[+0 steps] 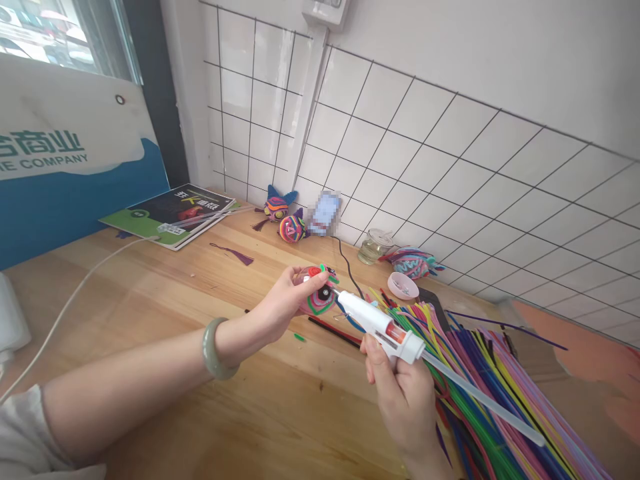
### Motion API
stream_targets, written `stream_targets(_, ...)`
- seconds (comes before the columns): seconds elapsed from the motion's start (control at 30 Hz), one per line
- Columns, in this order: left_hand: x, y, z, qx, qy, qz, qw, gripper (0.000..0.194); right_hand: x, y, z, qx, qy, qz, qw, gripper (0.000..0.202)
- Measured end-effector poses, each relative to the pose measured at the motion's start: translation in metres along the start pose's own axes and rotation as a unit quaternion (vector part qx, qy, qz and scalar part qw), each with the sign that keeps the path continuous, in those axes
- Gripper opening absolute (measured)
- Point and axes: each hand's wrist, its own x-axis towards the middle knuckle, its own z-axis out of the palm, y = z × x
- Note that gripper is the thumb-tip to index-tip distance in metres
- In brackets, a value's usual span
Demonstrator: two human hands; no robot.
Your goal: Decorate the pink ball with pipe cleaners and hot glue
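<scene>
Nearest the viewer, a person's left forearm is reaching in from the lower left over a wooden table (pixel 200 413), with a pale green bangle (pixel 215 348) circling the wrist. From the lower right, the right hand (pixel 400 393) is closing around the handle of a white glue gun (pixel 375 319), and a long translucent stick (pixel 487 398) is jutting from its rear. Beside and beneath that stick, a thick spread of fuzzy craft stems (pixel 505 380) is fanning out in green, blue, yellow, pink and purple. At the left edge, a white cord (pixel 75 293) is curving across the table.

Just ahead, at the middle, the left hand (pixel 283 300) is gripping a small colorful craft piece (pixel 317 305) between thumb and fingers, holding it above the table. A black-and-white eye is showing on it, and the gun's nozzle is pointing at that eye; whether they are touching is hard to tell. A green scrap (pixel 299 338) is lying below.

Farther back, a purple tassel (pixel 240 255) is lying flat, and a pink bowl (pixel 403 286) is sitting near a glass jar (pixel 374 248) and a blue-and-pink figure (pixel 413 263). Two striped figures (pixel 293 228) are resting beside a blurred, propped-up screen (pixel 325 213). A green-and-black booklet (pixel 175 215) is lying before a blue-and-white board (pixel 75 133). Behind everything, a white tiled wall (pixel 390 133) is rising.
</scene>
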Motion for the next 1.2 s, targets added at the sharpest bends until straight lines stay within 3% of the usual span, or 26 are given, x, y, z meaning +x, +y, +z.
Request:
stream_targets(0.17,-0.0008,0.0018,0.0011,-0.002,0.014,-0.007,1.000,0.050,-0.0001,0.0011,-0.0004,-0.007,-0.023,-0.002,1.000,0.031)
stream_targets(1.2,0.0004,-0.0010,-0.0004,-0.002,0.008,-0.006,1.000,0.050,-0.0010,0.0004,-0.0015,-0.010,-0.018,0.000,1.000,0.032)
